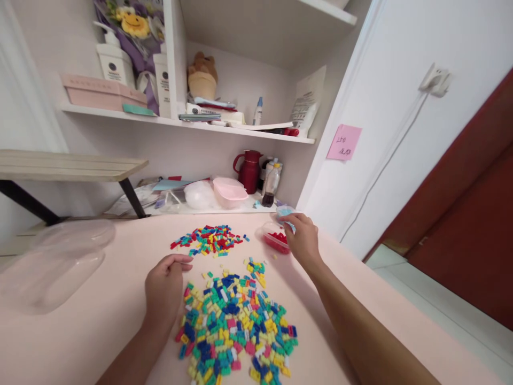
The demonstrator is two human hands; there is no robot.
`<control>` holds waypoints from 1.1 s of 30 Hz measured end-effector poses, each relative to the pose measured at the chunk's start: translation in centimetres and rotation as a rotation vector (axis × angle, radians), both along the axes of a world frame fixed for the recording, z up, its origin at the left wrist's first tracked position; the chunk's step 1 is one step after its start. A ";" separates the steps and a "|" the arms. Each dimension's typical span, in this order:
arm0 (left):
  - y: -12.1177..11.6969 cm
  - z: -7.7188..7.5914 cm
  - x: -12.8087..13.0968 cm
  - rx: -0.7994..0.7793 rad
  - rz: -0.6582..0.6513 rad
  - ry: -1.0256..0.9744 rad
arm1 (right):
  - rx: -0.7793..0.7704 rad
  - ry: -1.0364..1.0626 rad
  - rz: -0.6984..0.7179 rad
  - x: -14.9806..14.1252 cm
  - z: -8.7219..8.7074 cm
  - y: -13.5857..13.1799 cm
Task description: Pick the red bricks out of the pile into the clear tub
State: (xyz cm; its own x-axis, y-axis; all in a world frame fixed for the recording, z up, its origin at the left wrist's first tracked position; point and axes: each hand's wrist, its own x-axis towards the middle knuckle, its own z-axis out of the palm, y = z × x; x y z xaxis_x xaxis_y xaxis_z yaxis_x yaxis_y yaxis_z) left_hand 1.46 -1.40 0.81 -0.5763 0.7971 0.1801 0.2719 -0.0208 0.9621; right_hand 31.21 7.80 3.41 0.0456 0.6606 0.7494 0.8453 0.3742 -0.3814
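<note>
My left hand [165,280] rests on the table just left of the bricks, fingers loosely curled together, and nothing shows in them. A large spread of small toy building bricks [240,321] in mixed colours lies between my forearms. Farther back is a smaller pile of bricks [216,239], many of them red. My right hand [302,238] reaches over a small clear container with light blue pieces [285,212], its fingertips brought together. Whatever they hold is too small to make out. Beside that hand stands a clear tub [269,247] holding red bricks.
Clear plastic containers or lids [56,267] lie at the left. Behind the table are a pink bowl [230,192], a red jug [249,171] and bottles [271,184]. A wooden stand [72,166] with black legs rises back left, below a shelf [184,124].
</note>
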 end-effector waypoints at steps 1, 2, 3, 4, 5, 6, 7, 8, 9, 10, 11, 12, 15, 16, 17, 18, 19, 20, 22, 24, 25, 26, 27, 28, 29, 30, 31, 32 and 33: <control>0.0 -0.1 -0.1 -0.003 0.003 0.003 | 0.004 -0.014 -0.011 -0.1 -0.1 0.0; 0.1 -0.2 -0.1 -0.007 0.003 0.007 | 0.007 -0.018 -0.015 -0.2 -0.2 -0.1; 0.1 -0.3 -0.2 -0.012 0.001 0.012 | 0.012 -0.015 -0.013 -0.3 -0.2 -0.1; 0.2 -0.4 -0.3 -0.018 0.000 0.016 | 0.016 -0.005 -0.005 -0.4 -0.2 -0.1; 0.2 -0.4 -0.3 -0.025 0.000 0.019 | 0.018 0.013 0.013 -0.5 -0.1 -0.1; 0.2 -0.4 -0.3 -0.030 0.001 0.020 | 0.016 0.038 0.049 -0.7 -0.1 -0.2; 0.2 -0.4 -0.3 -0.032 0.003 0.020 | 0.007 0.069 0.103 -1.0 -0.2 -0.2; 0.3 -0.4 -0.3 -0.032 0.005 0.019 | -0.009 0.102 0.174 -1.4 -0.2 -0.3; 0.3 -0.3 -0.3 -0.032 0.005 0.017 | -0.034 0.133 0.252 -1.9 -0.4 -0.5; 0.3 -0.3 -0.3 -0.030 0.000 0.014 | -0.067 0.156 0.331 -2.5 -0.5 -0.7; 0.3 -0.3 -0.4 -0.025 -0.003 0.011 | -0.106 0.165 0.402 -3.2 -0.8 -0.9; 0.3 -0.4 -0.4 -0.019 -0.008 0.008 | -0.146 0.160 0.457 -4.0 -1.1 -1.2; 0.5 -1.0 -0.6 -0.011 -0.041 0.019 | -0.269 0.053 0.589 -5.9 -2.4 -2.0; 0.7 -1.3 -0.6 -0.014 -0.056 0.033 | -0.302 0.006 0.610 -6.4 -2.9 -2.1; 0.8 -1.6 -0.7 -0.013 -0.075 0.052 | -0.329 -0.042 0.617 -6.7 -3.3 -2.2; 0.9 -1.8 -0.7 -0.004 -0.089 0.084 | -0.353 -0.087 0.611 -6.8 -3.7 -2.1; 1.0 -2.0 -0.6 0.009 -0.112 0.132 | -0.374 -0.127 0.596 -6.9 -4.1 -2.0; 1.1 -2.1 -0.6 0.025 -0.147 0.198 | -0.395 -0.164 0.578 -6.9 -4.4 -1.8; 1.2 -2.2 -0.4 0.042 -0.224 0.341 | -0.433 -0.220 0.542 -6.8 -4.8 -1.3; 1.2 -2.1 -0.1 0.026 -0.290 0.470 | -0.479 -0.256 0.509 -6.8 -4.9 -0.8; 1.2 -2.1 -0.1 0.007 -0.315 0.524 | -0.505 -0.276 0.501 -6.8 -4.8 -0.7; 1.2 -2.1 0.0 -0.012 -0.330 0.574 | -0.530 -0.300 0.499 -6.8 -4.8 -0.7; 1.2 -2.0 0.1 -0.030 -0.339 0.618 | -0.550 -0.325 0.503 -6.8 -4.7 -0.7; 1.2 -2.0 0.1 -0.042 -0.345 0.655 | -0.562 -0.351 0.515 -6.8 -4.6 -0.8; 1.2 -2.1 0.2 -0.050 -0.348 0.684 | -0.564 -0.376 0.532 -6.8 -4.5 -0.9; 1.2 -2.1 0.2 -0.054 -0.352 0.706 | -0.557 -0.396 0.553 -6.8 -4.4 -1.0; 1.1 -2.1 0.2 -0.055 -0.355 0.722 | -0.545 -0.407 0.577 -6.8 -4.3 -1.1; 1.1 -2.2 0.1 -0.052 -0.357 0.732 | -0.531 -0.409 0.606 -6.8 -4.2 -1.2; 1.1 -2.2 0.1 -0.048 -0.359 0.739 | -0.516 -0.400 0.639 -6.8 -4.1 -1.3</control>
State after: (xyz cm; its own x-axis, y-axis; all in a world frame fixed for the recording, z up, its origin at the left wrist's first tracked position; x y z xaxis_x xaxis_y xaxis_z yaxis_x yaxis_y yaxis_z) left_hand 1.55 -0.28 -1.40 -0.0311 0.9270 0.3738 0.8200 -0.1902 0.5399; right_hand 24.42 6.51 -0.74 -0.6433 0.7285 0.2355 0.6412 0.6807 -0.3543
